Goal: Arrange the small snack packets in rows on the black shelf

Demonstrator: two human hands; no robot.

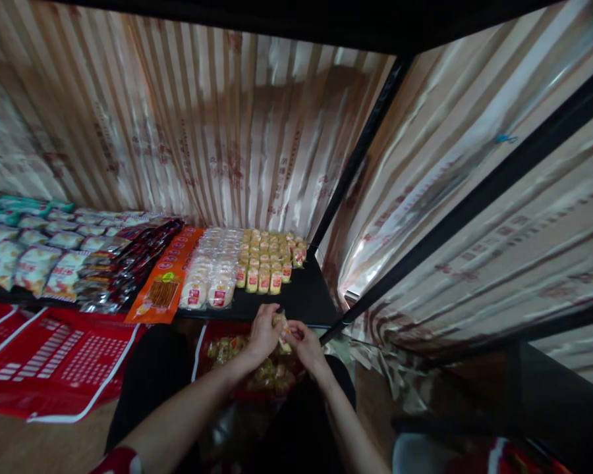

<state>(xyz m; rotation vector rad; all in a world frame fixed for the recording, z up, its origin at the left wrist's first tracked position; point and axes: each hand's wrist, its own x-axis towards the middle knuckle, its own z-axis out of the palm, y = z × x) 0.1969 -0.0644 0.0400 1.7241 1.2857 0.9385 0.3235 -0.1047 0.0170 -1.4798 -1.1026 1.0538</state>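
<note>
My left hand (263,332) and my right hand (304,342) meet just below the front edge of a black shelf (306,296). Both are closed on a small yellow snack packet (280,324) held between them. Under my hands lies an open red bag (257,368) full of more small yellow packets. On the shelf above, rows of the same yellow packets (269,257) stand at the right end.
Left of the yellow rows lie white round-cake packets (210,276), an orange packet row (165,280), dark red packets (128,257) and pale bags (29,257). Red printed bags (49,359) lie on the floor at left. Striped plastic sheeting (217,138) backs the black-framed rack.
</note>
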